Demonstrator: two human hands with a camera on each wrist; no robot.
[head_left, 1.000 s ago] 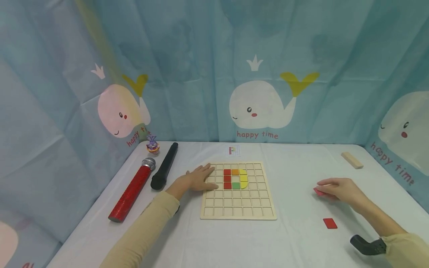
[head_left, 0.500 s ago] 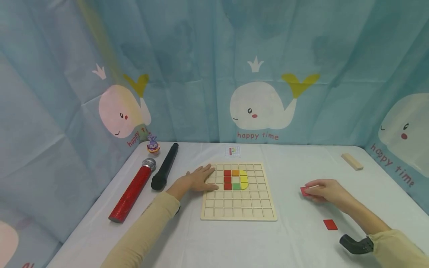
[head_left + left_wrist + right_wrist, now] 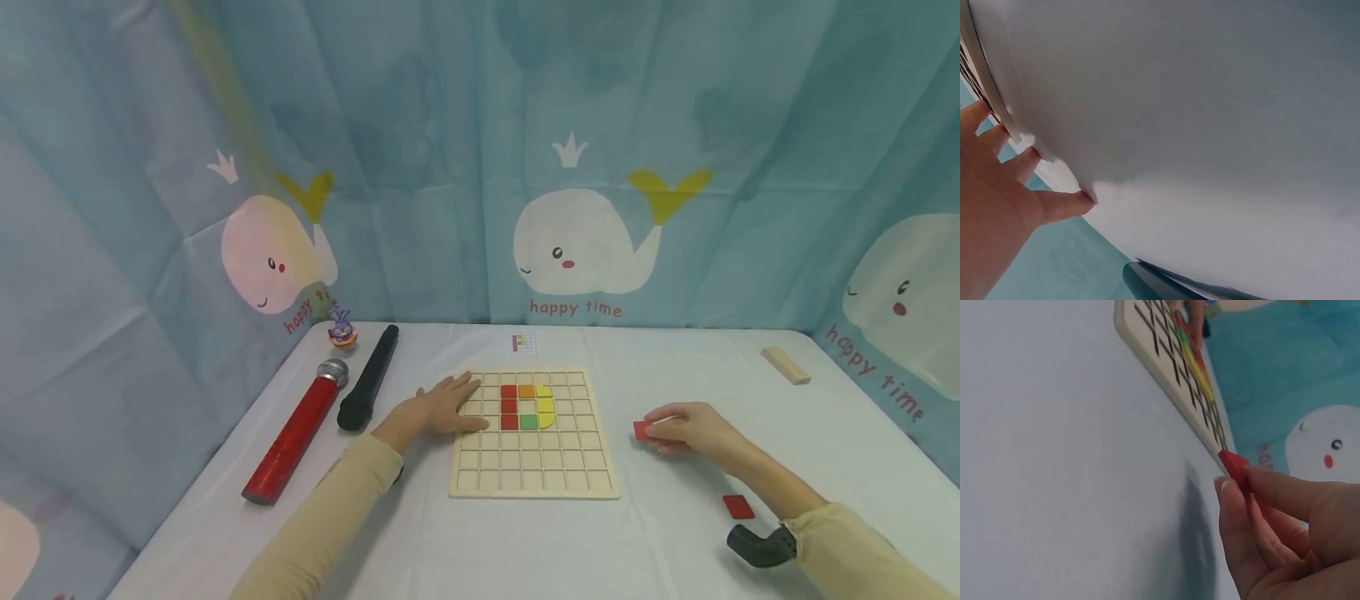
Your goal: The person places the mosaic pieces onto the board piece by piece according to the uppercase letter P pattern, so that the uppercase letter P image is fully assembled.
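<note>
A wooden grid board (image 3: 536, 483) lies mid-table, with red, orange, yellow and green tiles set in its upper cells around one bare cell. My left hand (image 3: 444, 406) rests spread on the board's left edge, fingers straight. Right of the board, my right hand (image 3: 693, 429) pinches a red tile (image 3: 641, 430) between thumb and fingers, held above the table; the right wrist view shows the tile (image 3: 1235, 470) at the fingertips. A second red tile (image 3: 738, 507) lies flat on the table below the right forearm.
A red microphone (image 3: 296, 437) and a black microphone (image 3: 367, 382) lie left of the board. A small purple figurine (image 3: 342, 332) stands at the back left. Behind the board is a small printed pattern card (image 3: 521, 343). A wooden block (image 3: 785, 366) lies at the back right.
My right hand has moved left toward the board, carrying the red tile. The left hand stays on the board's edge, and the tiles on the board look the same.
</note>
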